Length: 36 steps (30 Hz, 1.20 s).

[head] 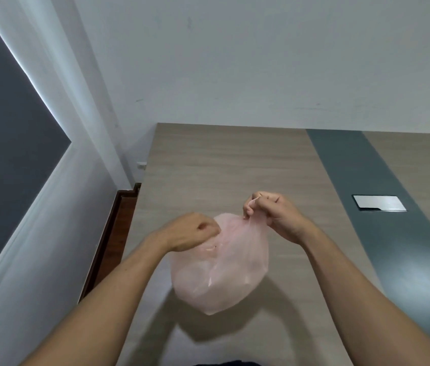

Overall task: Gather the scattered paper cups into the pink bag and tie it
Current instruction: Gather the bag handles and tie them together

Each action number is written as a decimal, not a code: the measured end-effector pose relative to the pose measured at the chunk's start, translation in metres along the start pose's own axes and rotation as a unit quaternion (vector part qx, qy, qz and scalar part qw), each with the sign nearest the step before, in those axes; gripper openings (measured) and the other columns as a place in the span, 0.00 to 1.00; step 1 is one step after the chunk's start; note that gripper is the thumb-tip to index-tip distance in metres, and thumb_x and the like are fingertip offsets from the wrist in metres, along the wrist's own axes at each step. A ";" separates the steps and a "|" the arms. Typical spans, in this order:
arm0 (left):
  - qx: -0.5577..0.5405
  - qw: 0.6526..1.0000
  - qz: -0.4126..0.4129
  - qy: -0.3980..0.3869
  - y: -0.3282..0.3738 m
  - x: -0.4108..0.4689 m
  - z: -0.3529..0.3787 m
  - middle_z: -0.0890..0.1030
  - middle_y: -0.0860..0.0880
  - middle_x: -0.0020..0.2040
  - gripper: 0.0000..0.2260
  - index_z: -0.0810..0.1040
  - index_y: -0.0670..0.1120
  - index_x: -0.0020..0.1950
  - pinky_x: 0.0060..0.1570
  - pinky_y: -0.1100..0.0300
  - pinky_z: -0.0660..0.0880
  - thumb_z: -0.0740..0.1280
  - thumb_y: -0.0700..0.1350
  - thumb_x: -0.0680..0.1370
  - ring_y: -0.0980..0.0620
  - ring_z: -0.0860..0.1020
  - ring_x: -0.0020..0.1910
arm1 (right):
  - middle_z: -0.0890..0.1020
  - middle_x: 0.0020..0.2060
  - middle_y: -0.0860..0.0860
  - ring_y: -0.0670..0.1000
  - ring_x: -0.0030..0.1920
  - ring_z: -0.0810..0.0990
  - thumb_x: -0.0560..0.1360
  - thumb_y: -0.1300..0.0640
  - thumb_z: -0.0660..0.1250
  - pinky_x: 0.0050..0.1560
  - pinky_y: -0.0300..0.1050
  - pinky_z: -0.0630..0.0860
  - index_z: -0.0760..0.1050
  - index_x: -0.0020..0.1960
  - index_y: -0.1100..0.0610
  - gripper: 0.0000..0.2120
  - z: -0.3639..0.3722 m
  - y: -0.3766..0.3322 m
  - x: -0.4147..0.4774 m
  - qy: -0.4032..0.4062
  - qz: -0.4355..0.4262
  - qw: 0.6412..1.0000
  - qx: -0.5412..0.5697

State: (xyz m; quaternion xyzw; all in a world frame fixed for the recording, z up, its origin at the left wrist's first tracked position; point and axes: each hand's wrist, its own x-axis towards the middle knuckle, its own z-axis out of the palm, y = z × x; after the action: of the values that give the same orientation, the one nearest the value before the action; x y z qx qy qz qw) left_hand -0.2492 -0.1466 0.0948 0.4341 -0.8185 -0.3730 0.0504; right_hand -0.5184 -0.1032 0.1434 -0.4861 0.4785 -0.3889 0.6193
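Observation:
A thin pink bag (224, 270) hangs bulging just above the wooden table (208, 167), casting a shadow below it. Pale shapes show faintly through the plastic; I cannot make out single cups. My left hand (190, 232) is closed on the bag's upper left edge. My right hand (272, 215) pinches the bag's top right corner, pulled up into a twisted strip between thumb and fingers. No loose paper cups lie on the table.
A grey strip (361, 175) runs across the table on the right, with a silver cable hatch (379, 203) set in it. The table's left edge drops to a dark wooden floor (113, 233). White walls stand behind and to the left.

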 end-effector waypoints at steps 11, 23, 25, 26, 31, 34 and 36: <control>-0.106 0.989 0.029 0.100 0.031 0.017 0.037 0.89 0.53 0.44 0.14 0.89 0.52 0.56 0.51 0.46 0.84 0.66 0.56 0.88 0.50 0.86 0.46 | 0.80 0.68 0.42 0.49 0.69 0.79 0.83 0.51 0.74 0.67 0.55 0.78 0.77 0.42 0.58 0.16 0.007 -0.018 0.002 0.042 -0.089 0.966 -0.240; -0.236 0.965 0.029 0.114 0.035 0.018 0.025 0.88 0.56 0.43 0.11 0.90 0.59 0.52 0.45 0.61 0.76 0.68 0.51 0.88 0.59 0.81 0.41 | 0.55 0.86 0.35 0.48 0.86 0.63 0.69 0.33 0.84 0.84 0.60 0.69 0.51 0.87 0.30 0.57 -0.002 0.038 -0.025 0.005 -0.009 0.965 -0.261; -0.226 0.969 0.041 0.089 0.039 0.017 0.027 0.86 0.61 0.41 0.12 0.88 0.62 0.49 0.45 0.62 0.76 0.68 0.51 0.88 0.63 0.81 0.41 | 0.52 0.86 0.28 0.41 0.88 0.52 0.80 0.34 0.75 0.87 0.56 0.62 0.63 0.84 0.31 0.37 0.004 0.041 -0.021 -0.012 -0.047 0.958 -0.284; -0.224 0.970 0.046 0.077 0.040 0.017 0.028 0.87 0.62 0.42 0.12 0.88 0.62 0.50 0.47 0.60 0.77 0.68 0.51 0.89 0.64 0.81 0.43 | 0.54 0.86 0.28 0.38 0.88 0.47 0.85 0.36 0.67 0.87 0.53 0.57 0.70 0.80 0.31 0.24 0.009 0.041 -0.019 -0.018 -0.072 0.952 -0.297; -0.298 0.948 0.032 0.109 0.032 0.016 0.025 0.82 0.53 0.37 0.16 0.86 0.48 0.66 0.43 0.64 0.79 0.73 0.57 0.86 0.64 0.82 0.39 | 0.73 0.81 0.35 0.42 0.84 0.67 0.92 0.41 0.52 0.84 0.55 0.67 0.85 0.68 0.40 0.22 0.022 0.040 -0.015 0.106 -0.092 0.981 -0.130; -0.462 0.871 -0.035 0.160 0.020 0.016 0.020 0.71 0.57 0.31 0.17 0.79 0.42 0.77 0.30 0.69 0.68 0.67 0.46 0.89 0.63 0.70 0.28 | 0.87 0.68 0.48 0.45 0.75 0.81 0.89 0.34 0.53 0.76 0.55 0.75 0.86 0.54 0.53 0.30 0.017 0.033 -0.011 0.191 -0.063 0.980 0.005; -0.563 0.804 -0.069 0.177 0.015 0.016 0.014 0.66 0.52 0.35 0.17 0.76 0.34 0.77 0.30 0.65 0.67 0.59 0.40 0.92 0.57 0.66 0.29 | 0.88 0.45 0.61 0.57 0.56 0.90 0.89 0.37 0.57 0.64 0.56 0.82 0.75 0.44 0.57 0.28 0.013 0.028 -0.006 0.229 -0.058 0.962 0.137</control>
State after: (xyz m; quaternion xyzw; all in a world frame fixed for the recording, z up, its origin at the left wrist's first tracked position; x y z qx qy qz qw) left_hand -0.2748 -0.1453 0.0903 0.4430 -0.4095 -0.6874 0.4044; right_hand -0.5070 -0.0882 0.1180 -0.3211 0.5206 -0.5873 0.5301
